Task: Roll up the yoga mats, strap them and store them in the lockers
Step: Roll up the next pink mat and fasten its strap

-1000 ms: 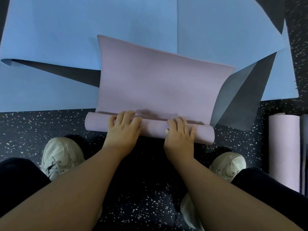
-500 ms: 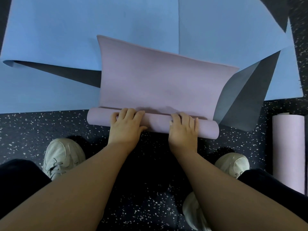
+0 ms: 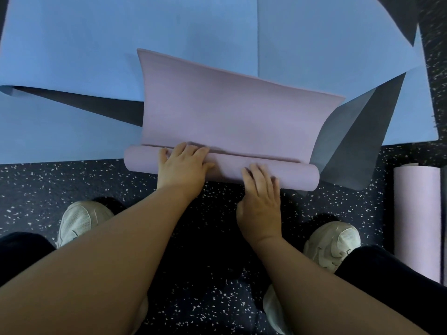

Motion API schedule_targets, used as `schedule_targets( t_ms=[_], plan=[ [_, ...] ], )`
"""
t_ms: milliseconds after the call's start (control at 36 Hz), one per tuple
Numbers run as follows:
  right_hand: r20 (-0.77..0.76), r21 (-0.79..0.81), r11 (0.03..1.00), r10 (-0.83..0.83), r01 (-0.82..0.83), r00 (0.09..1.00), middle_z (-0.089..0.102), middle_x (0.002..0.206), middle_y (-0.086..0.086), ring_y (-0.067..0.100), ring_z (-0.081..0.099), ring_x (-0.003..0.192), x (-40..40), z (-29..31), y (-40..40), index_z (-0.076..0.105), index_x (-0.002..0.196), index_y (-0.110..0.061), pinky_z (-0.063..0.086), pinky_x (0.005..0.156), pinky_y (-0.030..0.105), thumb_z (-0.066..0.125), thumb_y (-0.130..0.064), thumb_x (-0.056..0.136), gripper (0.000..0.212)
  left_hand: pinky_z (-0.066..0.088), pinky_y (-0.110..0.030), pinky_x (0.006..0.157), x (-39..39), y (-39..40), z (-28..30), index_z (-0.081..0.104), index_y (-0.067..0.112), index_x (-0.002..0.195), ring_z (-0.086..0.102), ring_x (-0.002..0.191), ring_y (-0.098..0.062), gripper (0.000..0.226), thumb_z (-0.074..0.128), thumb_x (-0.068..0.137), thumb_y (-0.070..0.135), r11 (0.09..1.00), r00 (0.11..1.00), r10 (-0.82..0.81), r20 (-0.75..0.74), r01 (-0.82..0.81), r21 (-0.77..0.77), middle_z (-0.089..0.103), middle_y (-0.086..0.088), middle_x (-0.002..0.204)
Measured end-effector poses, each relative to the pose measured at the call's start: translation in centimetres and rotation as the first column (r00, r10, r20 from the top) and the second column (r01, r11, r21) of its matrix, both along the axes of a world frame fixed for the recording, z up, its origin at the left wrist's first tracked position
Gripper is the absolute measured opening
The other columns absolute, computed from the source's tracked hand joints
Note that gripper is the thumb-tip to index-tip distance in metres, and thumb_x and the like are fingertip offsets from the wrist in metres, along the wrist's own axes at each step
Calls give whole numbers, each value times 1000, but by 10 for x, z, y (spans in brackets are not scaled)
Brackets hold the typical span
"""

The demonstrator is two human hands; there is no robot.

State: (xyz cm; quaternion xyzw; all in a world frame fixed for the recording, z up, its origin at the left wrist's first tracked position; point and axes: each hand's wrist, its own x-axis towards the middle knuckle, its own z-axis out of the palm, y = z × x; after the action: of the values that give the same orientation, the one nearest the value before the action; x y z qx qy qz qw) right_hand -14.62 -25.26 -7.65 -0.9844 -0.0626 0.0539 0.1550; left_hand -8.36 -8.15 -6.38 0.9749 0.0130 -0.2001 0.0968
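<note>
Rolling lilac mat (image 3: 232,117), roll barely begun; left hand (image 3: 182,165), right hand (image 3: 261,189) flat on roll, grip wide. Finished roll (image 3: 416,213) at 3 o'clock; blue mats (image 3: 121,44) at 12 unrolled; strapping, lockers left.

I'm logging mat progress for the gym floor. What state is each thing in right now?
Purple mat: partly rolled, the far part flat.
Left hand: pressing on the roll, fingers straight.
Right hand: pressing on the roll, fingers straight.
Second purple mat: fully rolled, lying on the floor.
Blue mats: unrolled, corners folded over.
</note>
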Motion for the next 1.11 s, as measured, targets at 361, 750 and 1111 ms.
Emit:
schedule_targets(
  t_ms=[361, 750, 1111],
  plan=[
    [-261, -95, 994, 35, -61, 965, -13, 161, 7, 14, -26, 141, 18, 3, 5, -15, 148, -16, -15, 113, 44, 56, -19, 74, 103, 13, -41, 109, -3, 0, -4, 44, 26, 142, 30, 140, -20, 41, 36, 103, 30, 995, 986, -34, 165, 49, -86, 40, 0, 151],
    [-301, -82, 995, 34, -61, 953, -16, 161, -2, 17, -20, 147, 60, 15, 3, -8, 154, -19, -20, 114, 42, 51, -16, 79, 96, 14, -47, 107, -10, 3, -9, 53, 16, 135, 40, 137, -31, 47, 57, 91, 33, 983, 951, -141, 274, 168, -77, 49, -9, 144],
    [-391, -117, 985, 75, -130, 918, -16, 161, -7, 15, -21, 146, 94, 25, -1, -16, 152, -20, -16, 115, 41, 52, -25, 85, 96, 15, -60, 112, -16, -2, -11, 29, 21, 148, 16, 144, -30, 63, 32, 90, 45, 991, 966, -124, 227, 133, -21, 31, -10, 155]
  ],
)
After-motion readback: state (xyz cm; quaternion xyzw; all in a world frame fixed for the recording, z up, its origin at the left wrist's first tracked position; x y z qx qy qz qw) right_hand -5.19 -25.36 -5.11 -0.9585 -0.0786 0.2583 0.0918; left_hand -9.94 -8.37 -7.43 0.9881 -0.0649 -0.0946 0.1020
